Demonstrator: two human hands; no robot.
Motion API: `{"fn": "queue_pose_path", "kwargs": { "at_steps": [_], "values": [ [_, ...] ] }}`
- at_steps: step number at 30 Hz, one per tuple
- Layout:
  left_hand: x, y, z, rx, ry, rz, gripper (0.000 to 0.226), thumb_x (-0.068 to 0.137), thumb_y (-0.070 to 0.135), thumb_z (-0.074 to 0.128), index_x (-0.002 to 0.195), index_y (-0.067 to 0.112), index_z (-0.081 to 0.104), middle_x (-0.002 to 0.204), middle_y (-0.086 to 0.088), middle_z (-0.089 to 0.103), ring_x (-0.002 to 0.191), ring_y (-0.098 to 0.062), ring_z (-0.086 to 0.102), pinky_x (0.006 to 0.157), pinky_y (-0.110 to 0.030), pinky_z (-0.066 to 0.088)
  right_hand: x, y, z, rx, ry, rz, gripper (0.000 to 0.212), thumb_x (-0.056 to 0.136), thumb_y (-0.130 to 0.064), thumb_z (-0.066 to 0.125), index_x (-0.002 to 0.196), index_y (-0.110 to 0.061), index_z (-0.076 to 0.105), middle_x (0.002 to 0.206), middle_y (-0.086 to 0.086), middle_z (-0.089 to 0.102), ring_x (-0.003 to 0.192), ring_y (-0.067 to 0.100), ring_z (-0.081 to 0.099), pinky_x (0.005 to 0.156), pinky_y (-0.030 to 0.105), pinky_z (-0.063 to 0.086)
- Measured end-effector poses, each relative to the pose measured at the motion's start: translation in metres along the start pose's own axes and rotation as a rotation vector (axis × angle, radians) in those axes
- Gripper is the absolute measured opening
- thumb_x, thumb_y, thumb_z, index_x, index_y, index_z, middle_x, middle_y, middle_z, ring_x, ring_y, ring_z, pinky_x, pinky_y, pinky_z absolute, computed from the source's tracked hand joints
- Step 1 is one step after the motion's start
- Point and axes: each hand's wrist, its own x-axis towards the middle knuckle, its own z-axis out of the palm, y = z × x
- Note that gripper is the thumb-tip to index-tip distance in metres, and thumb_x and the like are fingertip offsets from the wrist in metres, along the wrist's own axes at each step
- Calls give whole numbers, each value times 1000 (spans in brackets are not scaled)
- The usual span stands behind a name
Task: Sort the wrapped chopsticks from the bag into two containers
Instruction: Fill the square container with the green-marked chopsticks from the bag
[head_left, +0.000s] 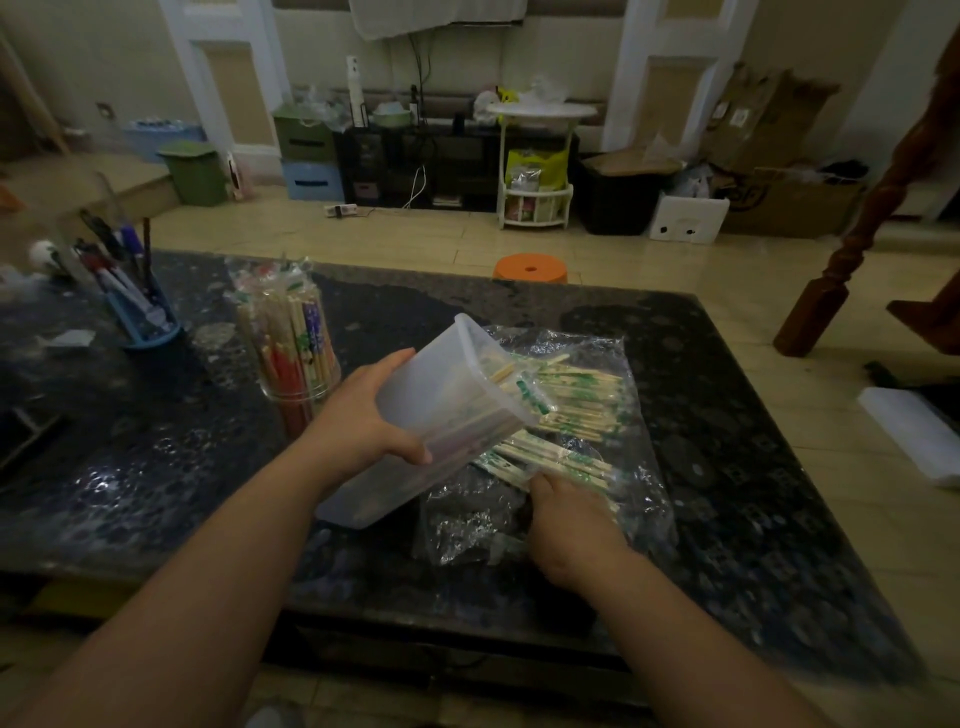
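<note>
On dark desk (727, 467), centre: my left hand (363, 421) grips translucent container (457, 395), fingers wrapped round its wall, mouth tipped toward clear bag (644, 483). Wrapped chopsticks (576, 400) lie on bag, a few ends inside container mouth. My right hand (566, 525) at bag's near edge, fingers (543, 483) curled, pinching near ends of front bundle. Round jar (296, 358) of chopsticks stands left, apart.

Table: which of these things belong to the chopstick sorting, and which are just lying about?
In the job: wrapped chopsticks, their clear bag, frosted container tilted in the left hand, round container standing full, right hand at the chopsticks.
Lying about: blue pen holder, orange stool, green bin.
</note>
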Motion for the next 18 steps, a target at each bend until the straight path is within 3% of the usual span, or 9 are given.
{"fn": "queue_pose_path", "kwargs": {
  "at_steps": [4, 8, 13, 18],
  "values": [
    [0, 2, 0, 3, 3, 1, 122, 41, 28, 85, 151, 40, 33, 145, 6, 38, 131, -21, 39, 108, -50, 39, 5, 3, 9, -103, 125, 12, 48, 99, -19, 42, 146, -15, 33, 146, 7, 45, 133, 28, 39, 108, 39, 30],
    [0, 1, 1, -11, -15, 6, 122, 39, 31, 83, 150, 41, 33, 145, 7, 39, 131, -21, 40, 108, -52, 39, 5, 5, 7, -117, 201, -8, 36, 97, -17, 45, 132, -18, 48, 131, 6, 57, 121, 27, 48, 100, 37, 35],
    [1, 1, 0, -18, -22, 2, 120, 43, 27, 85, 150, 42, 33, 144, 8, 39, 130, -20, 40, 107, -50, 39, 5, 1, 2, -76, 195, 15, 29, 90, -15, 50, 119, -17, 57, 120, 7, 62, 113, 27, 54, 95, 36, 39],
    [1, 0, 1, -6, -23, 10, 115, 51, 19, 89, 150, 42, 34, 142, 9, 39, 128, -19, 40, 104, -47, 40, 2, -4, -4, -76, 134, 43, 27, 91, -18, 53, 115, -13, 63, 121, 10, 59, 109, 29, 58, 90, 36, 46]
  ]
}}
